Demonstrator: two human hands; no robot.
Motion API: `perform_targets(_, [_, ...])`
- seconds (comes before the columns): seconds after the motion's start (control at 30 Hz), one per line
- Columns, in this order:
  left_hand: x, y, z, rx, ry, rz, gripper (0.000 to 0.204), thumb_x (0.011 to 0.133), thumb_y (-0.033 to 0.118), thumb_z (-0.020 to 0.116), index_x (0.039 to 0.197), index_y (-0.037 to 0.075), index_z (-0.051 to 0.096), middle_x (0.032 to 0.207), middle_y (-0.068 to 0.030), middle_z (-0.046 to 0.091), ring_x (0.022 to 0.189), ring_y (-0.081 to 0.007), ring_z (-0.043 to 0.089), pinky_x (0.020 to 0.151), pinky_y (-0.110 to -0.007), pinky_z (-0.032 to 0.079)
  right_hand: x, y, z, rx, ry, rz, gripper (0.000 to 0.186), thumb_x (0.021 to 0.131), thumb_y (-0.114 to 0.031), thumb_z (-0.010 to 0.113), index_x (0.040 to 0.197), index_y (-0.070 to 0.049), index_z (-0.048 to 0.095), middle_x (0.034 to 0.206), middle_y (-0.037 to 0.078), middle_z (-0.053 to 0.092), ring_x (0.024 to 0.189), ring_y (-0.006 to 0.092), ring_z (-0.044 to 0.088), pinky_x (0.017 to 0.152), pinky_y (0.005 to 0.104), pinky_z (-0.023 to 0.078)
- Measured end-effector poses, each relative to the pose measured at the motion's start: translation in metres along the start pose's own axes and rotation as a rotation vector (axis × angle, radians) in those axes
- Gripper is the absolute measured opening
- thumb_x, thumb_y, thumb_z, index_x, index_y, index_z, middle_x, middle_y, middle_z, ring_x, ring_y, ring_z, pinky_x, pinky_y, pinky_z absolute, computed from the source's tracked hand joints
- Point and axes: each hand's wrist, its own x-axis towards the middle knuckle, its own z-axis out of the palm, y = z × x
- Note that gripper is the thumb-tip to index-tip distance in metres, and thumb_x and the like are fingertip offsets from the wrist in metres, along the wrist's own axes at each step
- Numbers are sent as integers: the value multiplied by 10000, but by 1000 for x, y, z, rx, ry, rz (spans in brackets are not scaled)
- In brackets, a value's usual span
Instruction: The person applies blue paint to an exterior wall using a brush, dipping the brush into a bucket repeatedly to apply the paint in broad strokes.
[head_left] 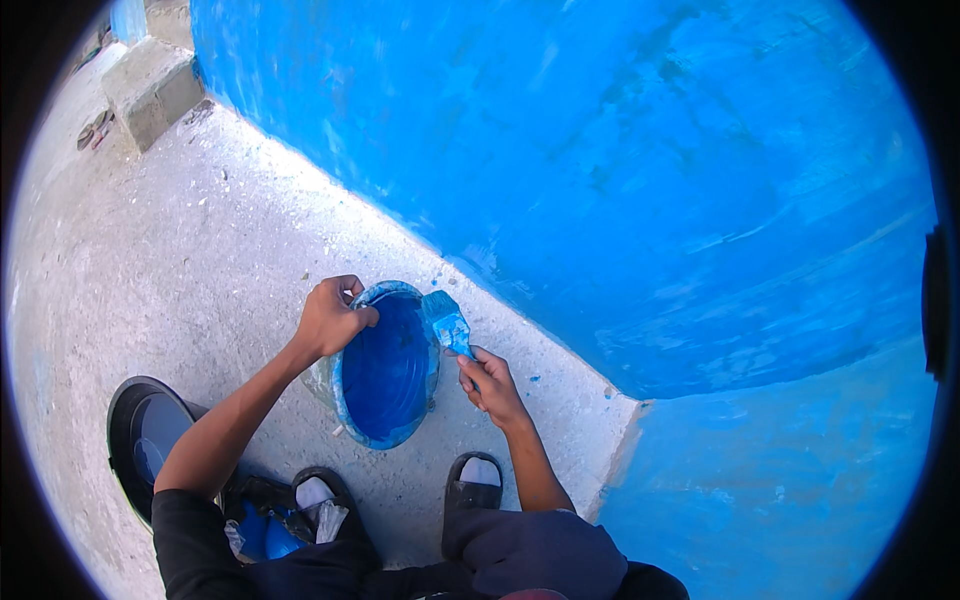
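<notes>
A paint bucket (pixel 388 375), its inside coated with blue paint, is tilted toward me over the floor between my feet and the wall. My left hand (pixel 337 318) grips its upper left rim, thumb on the inner side and fingers outside. By the bucket's right rim, my right hand (pixel 490 383) holds a paintbrush (pixel 449 325) by its handle. Blue paint covers the brush, and its bristles point up and away from me, at or close to the rim; whether they touch I cannot tell.
A blue-painted wall (pixel 620 180) runs diagonally and turns a corner at the right. At lower left stands a black bucket (pixel 150 430) with liquid-like grey inside, next to a dark plastic bag (pixel 265 520) with blue in it. A concrete block (pixel 152 92) sits at upper left, near slippers (pixel 96 130).
</notes>
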Motion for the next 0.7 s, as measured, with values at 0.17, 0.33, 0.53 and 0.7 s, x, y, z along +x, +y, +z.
perform_targets(0.17, [1,1,0,22,-3,-3,245,614,226,712,683,39,570,603,-105,594,566,-197,566,549,-347,440,1,2,1,5,5,15,307,1017,-279,534,1168,-23,612,630,-35,473,393,16,328,368,204,267])
perform_targets(0.33, [0,0,2,-3,-10,1,259,609,229,712,688,35,561,604,-108,593,562,-201,567,552,-347,446,1,4,4,33,21,36,318,1016,-273,536,1193,-19,606,636,-36,467,394,15,325,371,201,267])
perform_targets(0.53, [-1,4,5,36,-38,38,265,617,232,707,684,32,547,574,-109,586,542,-210,575,537,-353,448,1,10,4,85,44,58,320,1013,-268,540,1202,-17,598,646,-35,466,392,14,323,369,200,264])
perform_targets(0.7, [-4,9,5,64,-44,45,261,628,236,700,682,32,545,569,-117,585,531,-215,573,531,-353,448,0,9,4,125,61,70,313,1012,-236,530,1210,2,581,639,-23,470,387,20,310,363,197,262])
